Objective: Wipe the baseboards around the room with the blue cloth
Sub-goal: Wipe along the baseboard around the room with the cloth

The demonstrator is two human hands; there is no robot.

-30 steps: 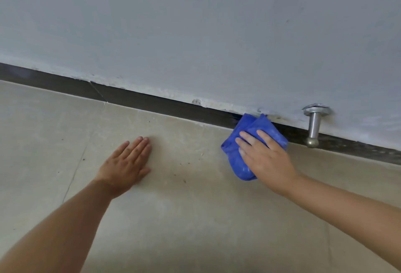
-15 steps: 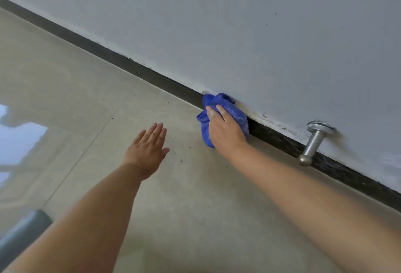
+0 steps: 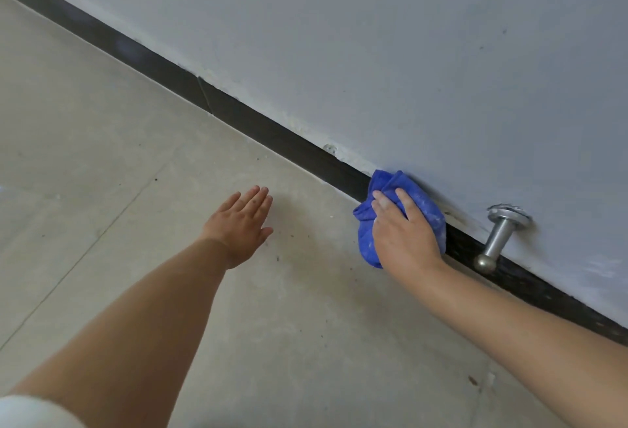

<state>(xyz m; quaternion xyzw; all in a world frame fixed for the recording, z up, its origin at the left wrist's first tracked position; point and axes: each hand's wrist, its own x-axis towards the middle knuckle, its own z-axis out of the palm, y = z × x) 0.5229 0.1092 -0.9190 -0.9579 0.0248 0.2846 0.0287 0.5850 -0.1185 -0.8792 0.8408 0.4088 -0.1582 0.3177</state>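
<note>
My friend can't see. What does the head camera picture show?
A right hand presses a blue cloth against the dark baseboard, beside a metal doorstop. The left hand lies flat over the pale floor.

Single head-worn wide-angle view, tilted, looking forward and down, close to the floor, facing the wall and baseboard; no second view.

The crumpled blue microfibre cloth is bunched into a loose lump with pale dusty marks on it. It lies pressed against the dark brown baseboard strip, at the right part, covering its upper edge. The strip runs diagonally from far left to near right.
</note>
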